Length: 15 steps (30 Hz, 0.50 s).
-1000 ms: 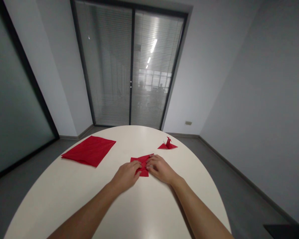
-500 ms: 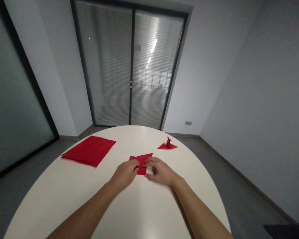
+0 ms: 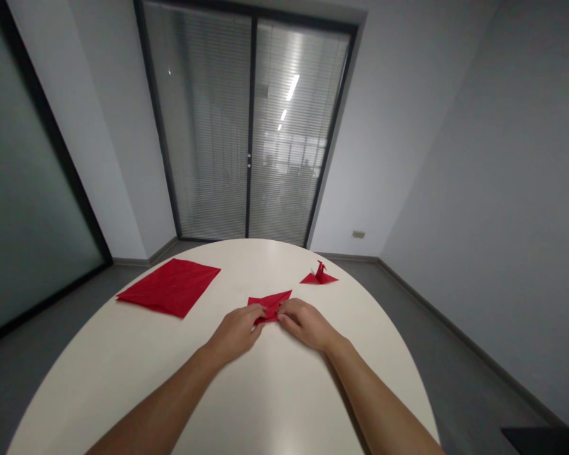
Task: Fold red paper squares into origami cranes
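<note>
Right of the flat red sheets (image 3: 171,287), the small red paper (image 3: 271,299) lies partly folded on the white table (image 3: 275,392); left hand (image 3: 237,332) and right hand (image 3: 306,323) both pinch its near edge. A crease seems to be forming; finishing it calls for aligned edges and firm pressing.

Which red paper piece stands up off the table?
The small folded figure at the far right: a point sticks up. The big sheet at left lies flat, and the piece under the left hand and right hand lies low.
</note>
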Motion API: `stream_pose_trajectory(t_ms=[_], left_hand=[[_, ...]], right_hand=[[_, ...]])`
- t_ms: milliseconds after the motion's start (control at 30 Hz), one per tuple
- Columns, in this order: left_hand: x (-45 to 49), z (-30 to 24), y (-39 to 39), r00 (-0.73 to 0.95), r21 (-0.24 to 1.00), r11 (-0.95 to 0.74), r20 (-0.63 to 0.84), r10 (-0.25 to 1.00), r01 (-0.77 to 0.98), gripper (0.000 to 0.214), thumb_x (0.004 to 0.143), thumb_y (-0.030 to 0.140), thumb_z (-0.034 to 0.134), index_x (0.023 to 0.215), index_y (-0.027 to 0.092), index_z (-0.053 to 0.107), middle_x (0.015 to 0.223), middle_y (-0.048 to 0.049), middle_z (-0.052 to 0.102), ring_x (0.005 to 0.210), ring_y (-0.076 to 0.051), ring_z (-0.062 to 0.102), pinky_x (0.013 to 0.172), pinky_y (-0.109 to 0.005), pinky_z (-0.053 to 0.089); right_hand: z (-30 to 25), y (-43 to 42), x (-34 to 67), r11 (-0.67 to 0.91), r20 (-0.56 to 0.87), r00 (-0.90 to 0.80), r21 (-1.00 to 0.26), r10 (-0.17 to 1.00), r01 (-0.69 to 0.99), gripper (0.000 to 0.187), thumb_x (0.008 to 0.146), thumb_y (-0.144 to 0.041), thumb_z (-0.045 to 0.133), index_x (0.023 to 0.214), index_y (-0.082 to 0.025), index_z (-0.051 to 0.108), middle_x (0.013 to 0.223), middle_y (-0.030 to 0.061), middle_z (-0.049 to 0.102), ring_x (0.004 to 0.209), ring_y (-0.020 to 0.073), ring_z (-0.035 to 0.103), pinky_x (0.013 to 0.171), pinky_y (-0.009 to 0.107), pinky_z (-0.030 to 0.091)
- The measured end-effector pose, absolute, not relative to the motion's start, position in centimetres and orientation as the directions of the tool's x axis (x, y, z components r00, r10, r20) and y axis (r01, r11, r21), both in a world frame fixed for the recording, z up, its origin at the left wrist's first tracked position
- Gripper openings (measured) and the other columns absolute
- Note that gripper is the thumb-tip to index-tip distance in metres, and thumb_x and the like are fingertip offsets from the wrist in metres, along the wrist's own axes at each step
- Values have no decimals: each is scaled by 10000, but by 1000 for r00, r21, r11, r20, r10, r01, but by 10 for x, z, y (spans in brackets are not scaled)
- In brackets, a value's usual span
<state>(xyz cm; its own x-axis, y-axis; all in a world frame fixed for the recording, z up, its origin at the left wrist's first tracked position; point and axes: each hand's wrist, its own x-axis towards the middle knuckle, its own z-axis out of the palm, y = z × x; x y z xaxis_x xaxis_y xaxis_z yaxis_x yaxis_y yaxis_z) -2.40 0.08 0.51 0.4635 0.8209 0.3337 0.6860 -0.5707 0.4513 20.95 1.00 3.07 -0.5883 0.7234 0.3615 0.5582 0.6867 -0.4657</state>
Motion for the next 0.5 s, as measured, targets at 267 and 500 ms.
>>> stream_pose_trajectory(t_ms=[267, 500], left_hand=[[-23, 3, 3, 457, 532, -595, 381, 804, 603, 232, 942, 144, 519, 1086, 206, 689, 1100, -67, 745, 1017, -225, 692, 916, -322, 518], [-19, 11, 0, 480, 597, -639, 430, 765, 485, 284, 955, 140, 530, 1159, 252, 692, 1164, -27, 732, 1079, -189, 671, 963, -286, 489]], right_hand=[[29, 13, 209, 726, 403, -604, -415, 687, 548, 272, 864, -189, 693, 1134, -221, 712, 1156, 83, 742, 1109, 262, 651, 995, 395, 464], [20, 19, 212, 689, 380, -575, -377, 725, 619, 187, 937, -174, 622, 1088, -232, 716, 1127, 66, 750, 1139, 255, 653, 1081, 459, 399]])
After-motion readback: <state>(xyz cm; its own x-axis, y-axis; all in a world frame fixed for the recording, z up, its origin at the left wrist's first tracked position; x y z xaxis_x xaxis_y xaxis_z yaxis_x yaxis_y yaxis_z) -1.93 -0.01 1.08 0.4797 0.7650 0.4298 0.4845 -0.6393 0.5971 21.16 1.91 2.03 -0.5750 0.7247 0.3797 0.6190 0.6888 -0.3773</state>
